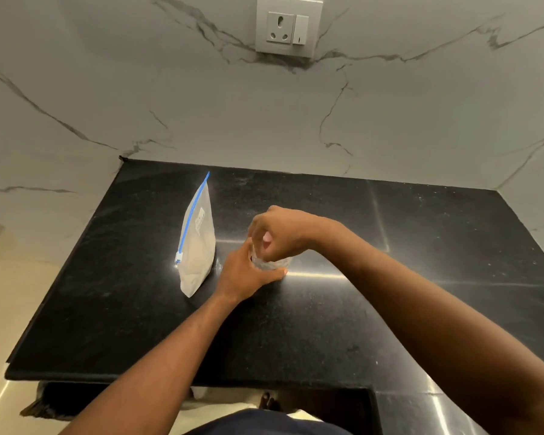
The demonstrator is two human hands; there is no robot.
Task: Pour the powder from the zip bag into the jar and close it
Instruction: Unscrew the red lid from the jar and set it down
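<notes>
A clear zip bag [197, 246] with a blue slider strip stands upright on the black counter, holding pale powder in its lower part. Just right of it sits a small clear jar [272, 264], mostly hidden by both hands. My left hand [248, 274] wraps around the jar's side from the left. My right hand [280, 233] is curled over the jar's top, fingers gripping what lies there; the lid itself is hidden. The bag's slider sits at the lower end of the strip.
The black stone counter [327, 324] is bounded by a marble wall behind and on both sides. A wall socket with a switch [288, 26] sits high on the back wall. The counter's front edge runs near my body.
</notes>
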